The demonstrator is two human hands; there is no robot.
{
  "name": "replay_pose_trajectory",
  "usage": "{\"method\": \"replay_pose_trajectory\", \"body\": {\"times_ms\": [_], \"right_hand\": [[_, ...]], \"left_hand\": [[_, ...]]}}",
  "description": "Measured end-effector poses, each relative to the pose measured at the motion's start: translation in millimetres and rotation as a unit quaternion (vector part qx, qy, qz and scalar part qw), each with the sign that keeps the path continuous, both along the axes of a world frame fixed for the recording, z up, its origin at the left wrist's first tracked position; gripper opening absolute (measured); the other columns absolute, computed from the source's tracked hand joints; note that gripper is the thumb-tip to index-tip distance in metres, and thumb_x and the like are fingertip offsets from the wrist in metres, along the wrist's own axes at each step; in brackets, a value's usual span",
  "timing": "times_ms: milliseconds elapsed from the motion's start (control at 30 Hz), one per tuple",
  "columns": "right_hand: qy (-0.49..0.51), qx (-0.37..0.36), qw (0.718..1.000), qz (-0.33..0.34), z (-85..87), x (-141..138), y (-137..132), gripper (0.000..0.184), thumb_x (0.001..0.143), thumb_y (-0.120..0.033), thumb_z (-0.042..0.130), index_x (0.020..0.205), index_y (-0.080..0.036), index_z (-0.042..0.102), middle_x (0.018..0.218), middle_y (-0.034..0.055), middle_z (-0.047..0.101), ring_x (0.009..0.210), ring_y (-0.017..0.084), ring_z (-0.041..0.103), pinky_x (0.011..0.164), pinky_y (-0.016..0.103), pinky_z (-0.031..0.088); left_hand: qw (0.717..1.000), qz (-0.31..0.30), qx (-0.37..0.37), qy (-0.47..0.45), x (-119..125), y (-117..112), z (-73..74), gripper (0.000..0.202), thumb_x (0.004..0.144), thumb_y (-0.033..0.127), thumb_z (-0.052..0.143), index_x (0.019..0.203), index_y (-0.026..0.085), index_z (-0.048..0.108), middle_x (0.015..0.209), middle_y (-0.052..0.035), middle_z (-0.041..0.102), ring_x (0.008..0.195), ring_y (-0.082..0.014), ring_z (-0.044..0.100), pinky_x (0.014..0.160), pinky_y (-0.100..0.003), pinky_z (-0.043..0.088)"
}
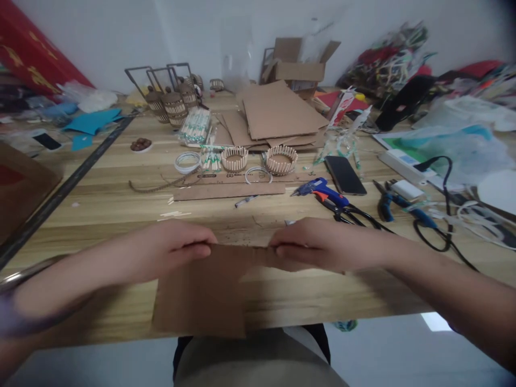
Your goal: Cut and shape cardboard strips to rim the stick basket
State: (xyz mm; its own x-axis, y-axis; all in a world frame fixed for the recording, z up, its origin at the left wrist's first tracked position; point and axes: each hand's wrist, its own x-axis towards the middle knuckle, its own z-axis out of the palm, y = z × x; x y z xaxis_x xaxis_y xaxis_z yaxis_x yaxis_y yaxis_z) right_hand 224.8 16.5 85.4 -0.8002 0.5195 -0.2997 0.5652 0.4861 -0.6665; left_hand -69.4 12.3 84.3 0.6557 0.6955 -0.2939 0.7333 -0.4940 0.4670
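A brown cardboard piece (pixel 205 293) lies at the near edge of the wooden table (pixel 121 215), its lower part hanging toward my lap. My left hand (pixel 177 247) pinches its top edge on the left, fingers closed on it. My right hand (pixel 310 244) grips the same top edge on the right, fingers also closed. Between the two hands the cardboard edge runs in a narrow strip.
Beyond my hands lie a blue glue gun (pixel 318 191), black scissors (pixel 355 215), a phone (pixel 344 174), blue pliers (pixel 389 204) and cables. Two small stick baskets (pixel 258 159), cardboard strips (pixel 228 189), tape rings, flat cardboard sheets (pixel 278 113) and an open box (pixel 298 64) sit farther back.
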Motion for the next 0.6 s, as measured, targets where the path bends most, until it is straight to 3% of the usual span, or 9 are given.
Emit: {"method": "replay_pose_trajectory", "body": {"times_ms": [33,133,267,367,600], "right_hand": [[-0.007,0.015,1.000,-0.006,-8.3,-3.9,3.8,0.023,0.099,-0.020,0.044,0.091,-0.018,0.065,0.077,0.0005,0.063,0.067,0.014,0.054,0.060,0.025,0.036],[-0.030,0.062,0.997,-0.040,-41.8,-18.9,8.3,0.017,0.094,-0.017,0.053,0.087,-0.016,0.068,0.082,0.0028,0.065,0.072,0.016,0.056,0.063,0.025,0.036],[-0.027,0.101,0.992,-0.071,-75.1,-34.4,3.6,0.011,0.091,-0.014,0.060,0.090,-0.015,0.070,0.088,0.0060,0.068,0.083,0.019,0.060,0.069,0.026,0.039],[-0.019,0.104,0.991,-0.087,-83.5,-37.7,1.3,0.010,0.089,-0.011,0.061,0.091,-0.014,0.070,0.091,0.0068,0.068,0.085,0.020,0.061,0.071,0.027,0.040],[0.006,0.111,0.989,-0.095,-88.8,-36.0,0.8,0.009,0.086,-0.008,0.062,0.086,-0.015,0.067,0.088,0.0052,0.064,0.084,0.019,0.060,0.071,0.026,0.041]], "left_hand": [[0.999,-0.008,-0.042,0.005,4.0,8.2,-8.2,0.029,0.094,0.035,0.043,0.092,0.023,0.069,0.081,0.0015,0.071,0.072,-0.0160,0.064,0.064,-0.023,0.044],[0.997,-0.020,-0.073,0.020,14.1,23.8,-44.1,0.028,0.094,0.031,0.041,0.089,0.020,0.066,0.080,0.0003,0.068,0.073,-0.0158,0.062,0.064,-0.022,0.043],[0.999,-0.036,0.011,0.030,18.6,21.4,-78.9,0.021,0.091,0.021,0.047,0.082,0.018,0.065,0.084,-0.0042,0.068,0.078,-0.0192,0.063,0.070,-0.027,0.046],[0.998,-0.023,0.040,0.030,18.3,15.2,-86.2,0.018,0.090,0.016,0.049,0.085,0.018,0.065,0.090,-0.0066,0.067,0.085,-0.0219,0.062,0.077,-0.031,0.047],[0.997,-0.027,0.071,0.016,11.0,10.9,-87.4,0.016,0.088,0.009,0.051,0.088,0.018,0.064,0.089,-0.0034,0.067,0.085,-0.0197,0.063,0.074,-0.028,0.048]]}}
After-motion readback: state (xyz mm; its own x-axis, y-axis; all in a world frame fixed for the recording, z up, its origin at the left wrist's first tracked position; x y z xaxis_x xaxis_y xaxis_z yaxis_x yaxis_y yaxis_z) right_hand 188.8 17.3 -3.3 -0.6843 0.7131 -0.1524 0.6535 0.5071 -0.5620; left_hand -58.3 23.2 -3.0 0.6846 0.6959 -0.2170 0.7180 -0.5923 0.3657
